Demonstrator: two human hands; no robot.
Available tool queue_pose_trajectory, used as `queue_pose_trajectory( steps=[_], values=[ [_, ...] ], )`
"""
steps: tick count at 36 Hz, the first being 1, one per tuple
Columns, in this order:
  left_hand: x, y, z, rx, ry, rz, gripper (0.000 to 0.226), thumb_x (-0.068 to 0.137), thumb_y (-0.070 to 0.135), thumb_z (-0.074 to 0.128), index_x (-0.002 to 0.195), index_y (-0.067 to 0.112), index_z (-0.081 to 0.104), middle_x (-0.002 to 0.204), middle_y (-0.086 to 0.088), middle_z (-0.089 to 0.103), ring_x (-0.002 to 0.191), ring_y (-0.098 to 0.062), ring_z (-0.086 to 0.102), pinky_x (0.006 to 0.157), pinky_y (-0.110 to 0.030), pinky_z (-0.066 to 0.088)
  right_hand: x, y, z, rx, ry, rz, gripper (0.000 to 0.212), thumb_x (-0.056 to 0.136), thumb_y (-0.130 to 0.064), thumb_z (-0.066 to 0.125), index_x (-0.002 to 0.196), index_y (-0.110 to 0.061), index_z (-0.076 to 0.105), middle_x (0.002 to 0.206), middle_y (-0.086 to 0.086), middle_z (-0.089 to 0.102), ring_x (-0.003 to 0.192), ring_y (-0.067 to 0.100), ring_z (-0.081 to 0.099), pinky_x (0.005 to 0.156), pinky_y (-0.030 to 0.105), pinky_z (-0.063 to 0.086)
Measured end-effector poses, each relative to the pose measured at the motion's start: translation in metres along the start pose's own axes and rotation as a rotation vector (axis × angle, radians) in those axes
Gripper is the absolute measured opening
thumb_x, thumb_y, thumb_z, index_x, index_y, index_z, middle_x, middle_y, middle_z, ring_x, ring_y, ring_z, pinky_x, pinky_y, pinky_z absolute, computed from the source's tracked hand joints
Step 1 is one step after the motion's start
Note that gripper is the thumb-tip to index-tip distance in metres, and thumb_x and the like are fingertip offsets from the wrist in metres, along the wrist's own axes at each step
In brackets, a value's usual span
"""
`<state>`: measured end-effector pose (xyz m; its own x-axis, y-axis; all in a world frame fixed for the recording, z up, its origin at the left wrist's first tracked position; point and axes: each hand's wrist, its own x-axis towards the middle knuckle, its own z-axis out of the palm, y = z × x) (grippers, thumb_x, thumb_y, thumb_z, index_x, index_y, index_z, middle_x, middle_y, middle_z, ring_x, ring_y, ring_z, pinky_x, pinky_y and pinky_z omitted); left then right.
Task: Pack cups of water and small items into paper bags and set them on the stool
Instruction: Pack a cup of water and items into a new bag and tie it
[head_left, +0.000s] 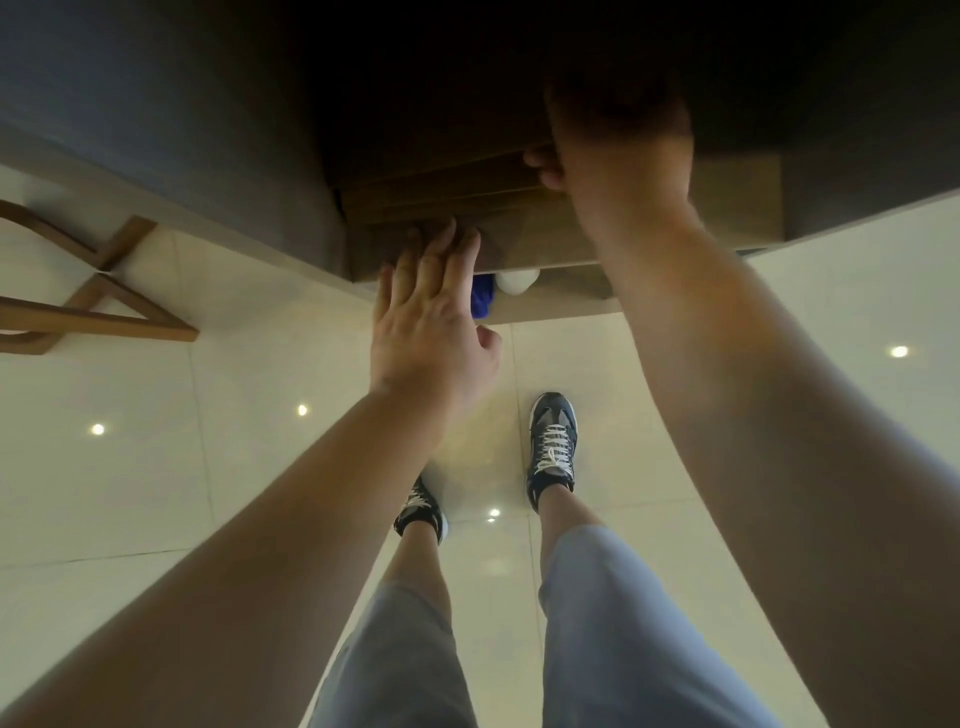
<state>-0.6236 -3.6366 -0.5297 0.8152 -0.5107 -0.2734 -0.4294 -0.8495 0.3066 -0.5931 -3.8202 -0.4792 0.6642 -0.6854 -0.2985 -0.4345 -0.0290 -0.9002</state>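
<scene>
Brown paper bag (524, 241) is up against the dark surface (857, 182) at the far side. Left grip (431, 327) is flat, fingers straight, touching the bag's left part. Right grip (618, 145) is curled over the bag's top edge, thumb pinching it. A white cup (517, 280) and something blue (483, 302) peek out just below the bag. Wooden stool (98, 291) is off to the left on the floor.

One white cup (516, 280), one blue item (483, 301), one wooden stool (135, 318), two sneakers (551, 447) (415, 512), overlapping paper bags (530, 239), number unclear.
</scene>
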Motion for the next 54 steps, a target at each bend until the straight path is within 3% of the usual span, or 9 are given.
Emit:
queue_pose_trajectory(
  steps=[8,12,16,22,29,35,43,50,54],
  values=[
    [0.007,-0.015,-0.018,-0.768,0.144,-0.278,0.046,0.098,0.006,0.050,0.136,0.028,0.065,0.137,0.013,0.065,0.126,-0.002,0.060,0.096,-0.014,0.050,-0.001,-0.018,-0.018,0.339,-0.181,0.443,0.013,0.107,-0.013,0.058,0.120,-0.012,0.059,0.095,0.006,0.079,0.083,0.020,0.081,0.074,0.030,0.065],
    [0.002,-0.018,-0.037,-1.434,0.012,-0.651,0.031,0.111,0.010,0.031,0.127,0.005,0.056,0.136,-0.014,0.067,0.128,-0.032,0.064,0.088,-0.030,0.061,-0.027,0.017,-0.057,0.333,-0.243,0.420,0.027,0.105,-0.006,0.055,0.131,-0.010,0.058,0.119,0.011,0.075,0.097,0.027,0.079,0.079,0.038,0.064],
    [-0.009,-0.015,-0.057,-1.803,-0.068,-0.620,0.064,0.105,0.067,0.026,0.139,0.023,0.059,0.132,-0.010,0.071,0.119,-0.036,0.069,0.098,-0.057,0.056,-0.067,0.060,-0.093,0.227,-0.288,0.328,0.030,0.098,0.007,0.052,0.125,0.000,0.064,0.101,0.017,0.074,0.081,0.029,0.071,0.067,0.035,0.055],
    [-0.012,-0.007,-0.072,-1.247,-0.233,-0.503,0.026,0.089,0.055,0.073,0.109,0.037,0.073,0.108,0.013,0.079,0.105,-0.015,0.075,0.097,-0.046,0.059,-0.115,0.088,-0.133,0.065,-0.351,0.423,0.030,0.082,-0.007,0.058,0.107,0.010,0.060,0.102,0.041,0.063,0.084,0.043,0.059,0.084,0.051,0.048],
    [-0.046,0.011,-0.066,-0.936,-0.343,-0.383,0.031,0.089,0.049,0.073,0.104,0.022,0.076,0.094,-0.004,0.080,0.093,-0.025,0.076,0.090,-0.050,0.061,-0.139,0.072,-0.134,-0.760,-0.182,0.510,0.021,0.095,-0.040,0.064,0.113,-0.034,0.057,0.105,-0.010,0.061,0.089,0.017,0.060,0.055,0.024,0.040],
    [-0.100,0.042,-0.089,-0.657,-0.544,-0.161,0.020,0.099,0.046,0.063,0.107,0.029,0.069,0.091,0.016,0.074,0.086,-0.001,0.070,0.077,-0.024,0.058,-0.168,0.009,-0.127,-0.021,-0.142,0.567,0.047,0.106,-0.045,0.055,0.072,-0.012,0.060,0.064,0.007,0.056,0.059,0.025,0.056,0.065,0.039,0.048],
    [-0.150,0.092,-0.208,-0.414,-0.506,0.409,0.048,0.109,0.038,0.044,0.157,0.039,0.036,0.148,0.015,0.057,0.131,-0.005,0.052,0.103,-0.012,0.038,-0.235,-0.103,-0.171,0.468,-0.180,0.814,0.090,0.074,-0.098,0.052,0.091,-0.011,0.060,0.085,0.017,0.054,0.072,0.030,0.059,0.080,0.046,0.059],
    [-0.203,0.121,-0.316,-0.307,-0.492,0.760,0.068,0.109,0.031,0.040,0.154,0.068,0.004,0.162,0.030,0.029,0.142,0.008,0.034,0.111,-0.009,0.031,-0.317,-0.225,-0.217,0.684,-0.093,0.657,0.086,0.090,-0.079,0.052,0.123,-0.003,0.075,0.123,0.037,0.063,0.127,0.054,0.059,0.114,0.064,0.045],
    [-0.222,0.142,-0.383,-0.383,-0.467,0.841,0.071,0.104,0.051,0.053,0.150,0.073,0.003,0.153,0.043,0.029,0.136,0.014,0.036,0.105,0.002,0.023,-0.357,-0.284,-0.237,0.730,-0.075,0.409,0.069,0.095,-0.063,0.044,0.102,-0.007,0.084,0.108,0.030,0.072,0.096,0.038,0.074,0.088,0.050,0.058]
  ],
)
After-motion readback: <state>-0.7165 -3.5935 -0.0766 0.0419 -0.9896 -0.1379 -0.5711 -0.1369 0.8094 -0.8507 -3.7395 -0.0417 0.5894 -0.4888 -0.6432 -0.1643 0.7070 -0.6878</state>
